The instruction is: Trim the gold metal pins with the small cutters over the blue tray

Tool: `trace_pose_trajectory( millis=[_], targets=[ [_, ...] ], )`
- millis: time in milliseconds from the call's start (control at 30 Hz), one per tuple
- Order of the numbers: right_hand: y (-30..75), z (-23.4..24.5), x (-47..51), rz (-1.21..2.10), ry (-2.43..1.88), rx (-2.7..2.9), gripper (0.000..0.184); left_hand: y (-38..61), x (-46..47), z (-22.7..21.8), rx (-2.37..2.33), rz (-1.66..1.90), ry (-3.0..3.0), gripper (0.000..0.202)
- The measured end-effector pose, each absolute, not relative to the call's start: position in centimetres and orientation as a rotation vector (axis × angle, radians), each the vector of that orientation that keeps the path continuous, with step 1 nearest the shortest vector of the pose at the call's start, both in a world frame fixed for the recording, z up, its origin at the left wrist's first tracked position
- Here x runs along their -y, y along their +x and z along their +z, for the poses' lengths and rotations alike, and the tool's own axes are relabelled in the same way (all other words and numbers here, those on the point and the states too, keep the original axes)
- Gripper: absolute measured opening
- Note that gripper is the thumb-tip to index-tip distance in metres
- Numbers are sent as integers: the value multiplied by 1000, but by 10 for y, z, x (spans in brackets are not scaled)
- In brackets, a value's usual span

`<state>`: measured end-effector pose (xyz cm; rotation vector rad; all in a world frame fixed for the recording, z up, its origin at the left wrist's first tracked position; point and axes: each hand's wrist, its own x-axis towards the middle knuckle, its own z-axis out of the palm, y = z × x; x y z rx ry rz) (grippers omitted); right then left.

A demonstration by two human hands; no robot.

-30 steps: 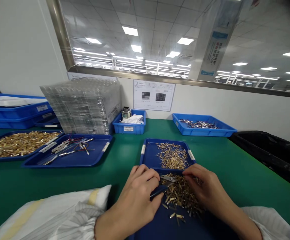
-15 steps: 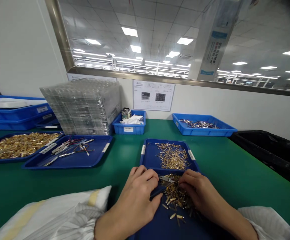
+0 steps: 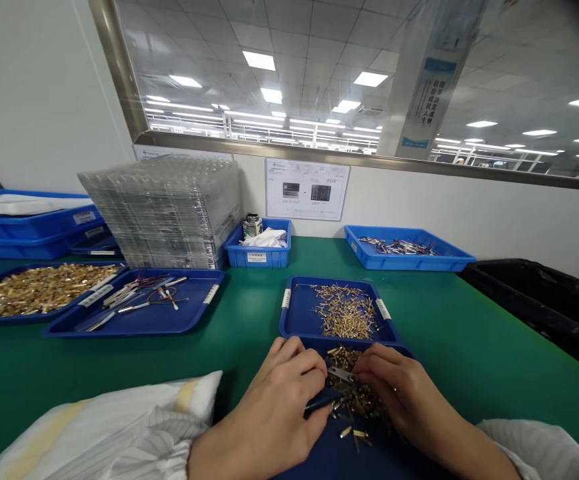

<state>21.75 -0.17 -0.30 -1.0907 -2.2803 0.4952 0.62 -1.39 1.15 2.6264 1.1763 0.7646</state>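
Note:
My left hand (image 3: 279, 393) is closed around small blue-handled pliers (image 3: 336, 377), whose metal jaws point right over a pile of small gold metal pins (image 3: 356, 397). These pins lie in the near blue tray (image 3: 329, 447) at the table's front edge. My right hand (image 3: 399, 393) rests on that pile with fingers pinched at the pins beside the plier jaws. What exactly sits between those fingertips is too small to make out. Just behind stands a second blue tray (image 3: 299, 313) with more gold pins (image 3: 344, 313).
A blue tray of tools and wires (image 3: 139, 310) and a tray of brass parts (image 3: 34, 290) lie left. A stack of clear plastic trays (image 3: 164, 210), a small blue bin (image 3: 258, 248), a blue bin of dark parts (image 3: 404, 250) and a black bin (image 3: 544, 300) line the back and right.
Both hands have drawn a little nearer to me along the near tray, and my right hand has moved left toward the plier jaws.

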Motion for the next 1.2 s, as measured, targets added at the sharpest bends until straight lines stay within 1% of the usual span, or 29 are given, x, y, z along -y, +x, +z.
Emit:
trace_pose_trajectory(
  millis=[100, 200, 367, 533, 600, 700, 800, 900, 1000, 1100, 1200],
  targets=[
    [217, 0, 3, 577, -1105, 2193, 17, 7, 15, 13, -1220, 736, 2636, 8],
    [216, 3, 4, 597, -1137, 2174, 17, 7, 15, 13, -1205, 760, 2640, 9],
    [215, 6, 5, 632, -1202, 2118, 15, 7, 15, 12, -1103, 899, 2631, 10],
    [216, 9, 7, 655, -1170, 2012, 15, 7, 16, 11, -1038, 1035, 2620, 10],
    [217, 9, 6, 714, -1130, 1944, 16, 8, 17, 12, -1009, 1106, 2584, 8],
    [218, 8, 3, 896, -1084, 1830, 19, 11, 16, 14, -1004, 1189, 2476, 8],
    [218, 7, 3, 989, -1103, 1821, 18, 11, 16, 14, -1031, 1152, 2412, 12],
    [217, 8, 6, 830, -1157, 2013, 12, 10, 15, 13, -1030, 1006, 2472, 13],
    [217, 9, 9, 571, -1132, 2245, 16, 7, 15, 12, -1016, 891, 2597, 10],
    [217, 7, 8, 358, -1098, 2377, 16, 5, 16, 12, -980, 861, 2706, 9],
    [216, 4, 6, 223, -1066, 2442, 15, 5, 17, 12, -973, 854, 2792, 8]
  ],
)
